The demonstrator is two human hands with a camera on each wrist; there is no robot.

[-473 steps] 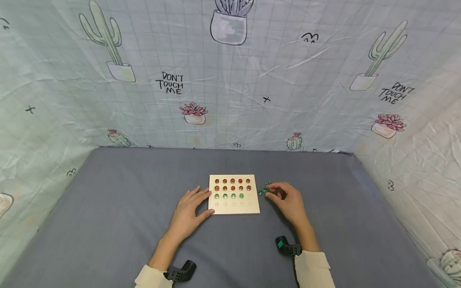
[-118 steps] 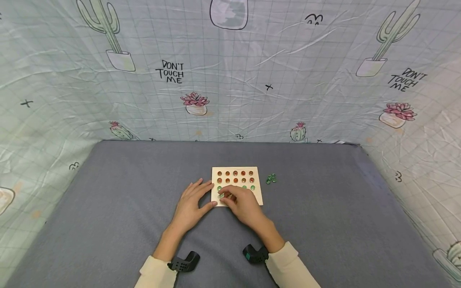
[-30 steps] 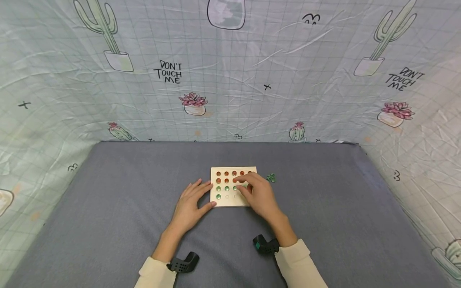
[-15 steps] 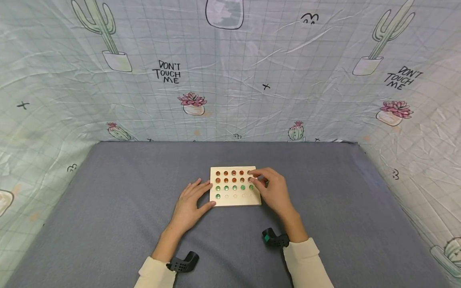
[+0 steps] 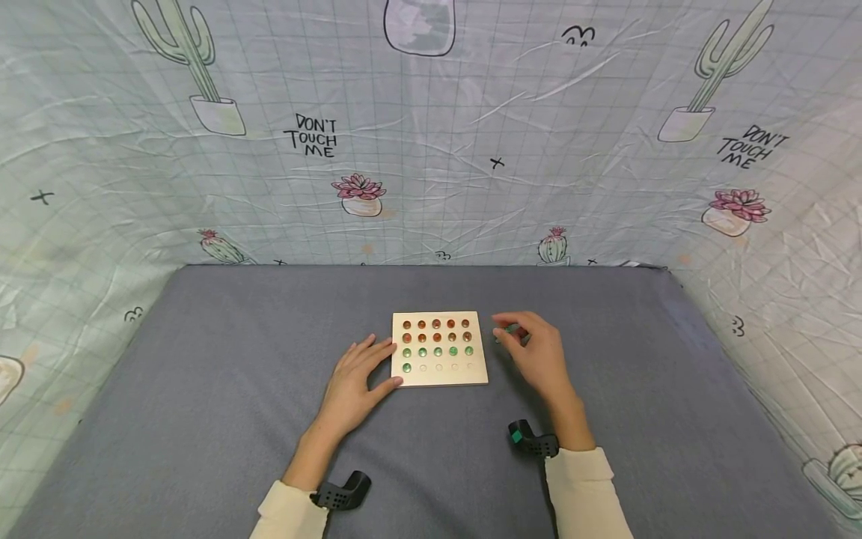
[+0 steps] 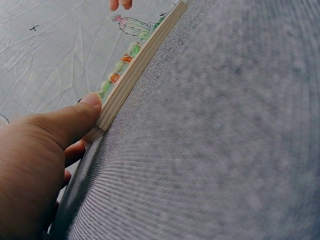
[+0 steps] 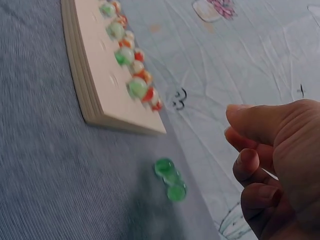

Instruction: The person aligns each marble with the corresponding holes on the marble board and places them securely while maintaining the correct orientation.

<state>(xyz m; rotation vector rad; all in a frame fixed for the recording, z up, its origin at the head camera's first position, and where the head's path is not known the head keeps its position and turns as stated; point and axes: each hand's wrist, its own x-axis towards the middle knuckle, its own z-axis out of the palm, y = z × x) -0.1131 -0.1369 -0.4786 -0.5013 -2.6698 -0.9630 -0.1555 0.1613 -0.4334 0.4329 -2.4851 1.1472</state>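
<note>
1. On my feed, the board (image 5: 431, 379) lies on the desk (image 5: 269, 374), bearing two far rows of orange marbles (image 5: 436, 337), a row of green marbles (image 5: 438, 351), then one green marble (image 5: 407, 367) at the near row's left end.
2. I see the left hand (image 5: 353, 389) spread at the board's left edge, thumb touching it.
3. Right of the board, the right hand (image 5: 539, 355) hovers near three loose green marbles (image 7: 171, 176), fingers loosely bent, thumb and forefinger parted, holding nothing I can see.
</note>
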